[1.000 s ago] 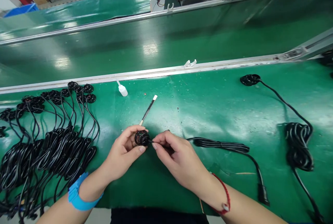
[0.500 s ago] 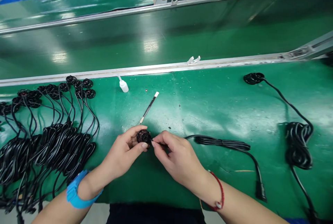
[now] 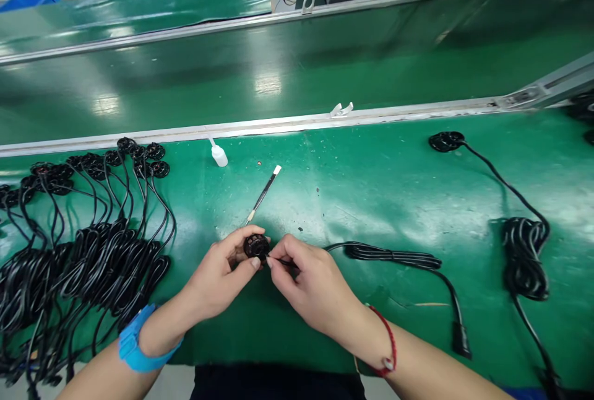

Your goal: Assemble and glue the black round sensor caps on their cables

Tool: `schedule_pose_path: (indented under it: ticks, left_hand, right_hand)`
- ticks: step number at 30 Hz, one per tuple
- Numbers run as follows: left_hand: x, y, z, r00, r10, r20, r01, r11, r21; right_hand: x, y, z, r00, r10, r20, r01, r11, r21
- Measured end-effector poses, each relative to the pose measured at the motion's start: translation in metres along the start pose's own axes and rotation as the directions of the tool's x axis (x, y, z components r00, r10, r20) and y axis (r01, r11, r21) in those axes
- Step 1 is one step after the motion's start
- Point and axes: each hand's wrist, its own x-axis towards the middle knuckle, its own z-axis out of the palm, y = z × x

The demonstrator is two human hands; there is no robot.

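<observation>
Between the thumb and fingers of my left hand [image 3: 227, 273] is a small round black plastic part [image 3: 256, 246], its open side turned toward me. My right hand [image 3: 309, 276] pinches the black cable [image 3: 288, 262] right where it meets that part. From behind my right hand the cable runs out to a tied bundle [image 3: 392, 254] and ends in a black connector [image 3: 461, 340]. Just beyond my left fingertips lies a thin screwdriver-like tool [image 3: 263, 193] with a dark handle and pale end. My fingertips hide the exact joint of cable and part.
Many bundled cables [image 3: 111, 251] with round black heads pile up at left. Another coiled cable [image 3: 526, 257] lies at right. A white dropper bottle [image 3: 219, 155] stands near the metal rail [image 3: 278, 126], which carries a white clip [image 3: 342, 110].
The round part has turned slightly in my left fingers. My right hand keeps its pinch on the cable, shifted very little. The view has moved slightly.
</observation>
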Motion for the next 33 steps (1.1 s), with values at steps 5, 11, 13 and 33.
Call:
schedule_pose_path:
  ticks: [5,11,13,33]
  left_hand:
    - [-0.002,-0.001,0.002,0.994,0.11,0.011,-0.11,0.994,0.018]
    - [-0.004,-0.003,0.004,0.996,0.082,0.021,-0.083,0.996,0.032]
    - [-0.006,-0.002,0.004,0.997,0.077,0.022,-0.077,0.997,0.013]
    - [-0.005,-0.006,0.006,0.999,0.02,0.037,-0.023,0.994,0.103]
  right_hand:
    - [0.0,0.002,0.004,0.999,-0.024,0.022,0.024,0.999,0.026]
    - [-0.001,-0.002,0.001,0.993,0.026,0.111,-0.047,0.979,0.196]
    - [0.0,-0.006,-0.004,0.979,0.093,0.179,-0.143,0.946,0.291]
    - [0.003,-0.006,-0.014,0.924,0.146,0.352,-0.208,0.967,0.146]
